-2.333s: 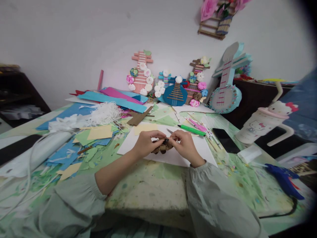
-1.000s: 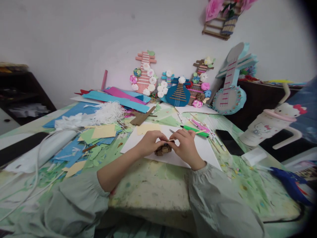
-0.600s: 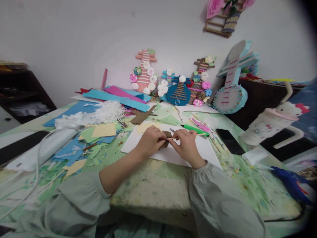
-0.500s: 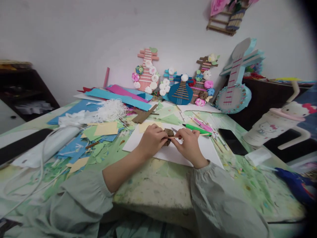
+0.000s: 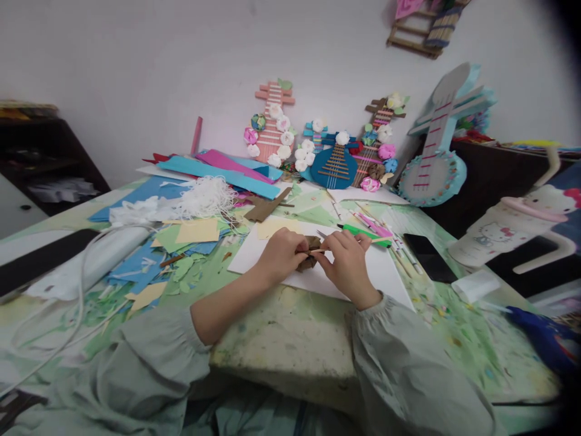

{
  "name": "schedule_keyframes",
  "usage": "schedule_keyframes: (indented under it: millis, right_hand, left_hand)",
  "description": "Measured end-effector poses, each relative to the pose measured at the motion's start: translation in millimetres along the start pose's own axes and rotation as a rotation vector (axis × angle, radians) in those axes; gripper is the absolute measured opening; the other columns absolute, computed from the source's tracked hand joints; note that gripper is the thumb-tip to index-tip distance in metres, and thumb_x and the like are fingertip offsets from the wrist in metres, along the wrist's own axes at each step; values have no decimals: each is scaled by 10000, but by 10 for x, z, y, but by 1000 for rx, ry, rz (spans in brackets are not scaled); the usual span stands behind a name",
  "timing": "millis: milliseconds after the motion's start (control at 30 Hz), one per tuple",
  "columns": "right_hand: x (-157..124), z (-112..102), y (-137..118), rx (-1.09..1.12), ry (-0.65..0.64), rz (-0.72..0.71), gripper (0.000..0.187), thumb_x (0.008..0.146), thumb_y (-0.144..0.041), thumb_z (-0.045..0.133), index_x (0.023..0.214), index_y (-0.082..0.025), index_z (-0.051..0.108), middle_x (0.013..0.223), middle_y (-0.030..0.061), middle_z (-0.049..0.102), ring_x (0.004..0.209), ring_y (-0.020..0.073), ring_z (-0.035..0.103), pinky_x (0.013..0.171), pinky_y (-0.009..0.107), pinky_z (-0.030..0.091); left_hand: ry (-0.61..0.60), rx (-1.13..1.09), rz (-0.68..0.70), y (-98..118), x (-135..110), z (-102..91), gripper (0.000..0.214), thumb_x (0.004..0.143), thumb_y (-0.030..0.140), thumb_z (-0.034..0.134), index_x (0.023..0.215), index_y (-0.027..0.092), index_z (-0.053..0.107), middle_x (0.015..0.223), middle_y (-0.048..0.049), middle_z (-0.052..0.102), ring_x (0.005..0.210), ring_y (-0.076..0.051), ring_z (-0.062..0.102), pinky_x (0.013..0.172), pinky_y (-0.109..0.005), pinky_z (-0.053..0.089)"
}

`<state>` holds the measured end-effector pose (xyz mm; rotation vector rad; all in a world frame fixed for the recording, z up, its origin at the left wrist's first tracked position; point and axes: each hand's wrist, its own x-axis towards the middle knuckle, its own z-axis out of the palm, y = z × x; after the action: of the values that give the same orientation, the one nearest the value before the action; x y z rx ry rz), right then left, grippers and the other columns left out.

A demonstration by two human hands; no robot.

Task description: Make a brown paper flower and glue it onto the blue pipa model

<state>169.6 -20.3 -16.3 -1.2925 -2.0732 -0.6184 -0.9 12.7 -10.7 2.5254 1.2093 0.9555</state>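
Note:
Both my hands meet over a white sheet [image 5: 385,278] near the middle of the table. My left hand [image 5: 282,254] is closed on a small brown paper piece [image 5: 310,252], curled like a rolled flower. My right hand [image 5: 347,261] pinches a thin wooden stick [image 5: 320,250] that runs into the brown piece; its other fingers are curled. Part of the brown paper is hidden behind my left fingers.
A green marker [image 5: 365,235], pink pens [image 5: 377,228] and a black phone [image 5: 428,257] lie right of my hands. Coloured paper scraps [image 5: 149,266] and white string [image 5: 204,197] cover the left. Paper instruments [image 5: 336,163] stand at the wall. A cartoon-cat cup [image 5: 503,233] and blue glue gun [image 5: 542,339] sit at right.
The brown paper piece has been turned and lifted between my fingers, from hanging below my hands to sitting between them. My view has drifted, so the table shifts slightly.

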Motion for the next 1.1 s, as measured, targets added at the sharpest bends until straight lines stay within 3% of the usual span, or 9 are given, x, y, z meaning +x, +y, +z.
schedule_keyframes:
  millis: [367, 433, 600, 800, 867, 933, 1000, 1100]
  right_hand:
    - [15, -26, -11, -28, 50, -67, 180, 893, -324, 557, 772, -192, 545, 783, 19, 604, 845, 201, 499, 858, 394, 243]
    - [29, -61, -15, -39, 127, -19, 149, 878, -349, 573, 886, -200, 575, 919, 52, 630, 960, 236, 505, 916, 425, 231]
    - [46, -119, 67, -30, 355, 216, 405, 863, -432, 554, 1203, -217, 504, 1256, 140, 495, 1171, 318, 420, 954, 481, 264]
    - [35, -37, 212, 60, 310, 351, 594, 865, -458, 513, 1361, -173, 353, 1322, 197, 435, 1197, 337, 381, 908, 476, 304]
    - [27, -28, 232, 30, 260, 365, 463, 872, -447, 515, 1257, -191, 490, 1218, 163, 551, 1124, 328, 420, 880, 470, 284]
    - [21, -47, 235, -25, 193, 333, 243, 892, -405, 514, 950, -211, 648, 994, 104, 665, 1043, 308, 453, 878, 475, 232]
    - [21, -81, 222, -78, 141, 276, 309, 906, -379, 512, 687, -202, 638, 789, 63, 685, 993, 286, 476, 888, 480, 184]
    - [30, -118, 179, -102, -2, 214, 393, 912, -396, 509, 596, -185, 607, 646, 45, 656, 839, 231, 533, 860, 425, 218]
  left_hand:
    - [-36, -162, -96, -29, 38, -31, 80, 640, 106, 641, 609, 173, 611, 646, 6, 654, 694, -162, 573, 667, -268, 399]
    - [-37, -204, -129, -64, 49, -26, 66, 637, 113, 646, 623, 170, 617, 649, 8, 650, 694, -156, 577, 659, -258, 405]
    - [-43, -272, -190, -122, 57, -8, 64, 629, 102, 644, 646, 162, 628, 659, 10, 642, 663, -134, 577, 634, -241, 413]
    - [13, -185, -71, -101, 41, 3, 104, 644, 68, 614, 628, 168, 590, 635, 8, 623, 635, -144, 565, 619, -268, 413]
    - [45, -106, -11, -108, 41, 11, 119, 652, 60, 608, 626, 171, 573, 631, 0, 613, 640, -156, 554, 622, -287, 411]
    - [59, -16, 21, -123, 44, 24, 128, 660, 57, 606, 633, 173, 558, 634, -7, 595, 654, -168, 536, 618, -295, 404]
    - [58, 61, 33, -139, 46, 39, 132, 671, 54, 601, 649, 172, 546, 656, -16, 582, 684, -180, 520, 626, -300, 404]
    - [52, 126, 68, -153, 41, 54, 126, 699, 56, 589, 679, 170, 540, 700, -31, 579, 741, -197, 506, 668, -315, 412]
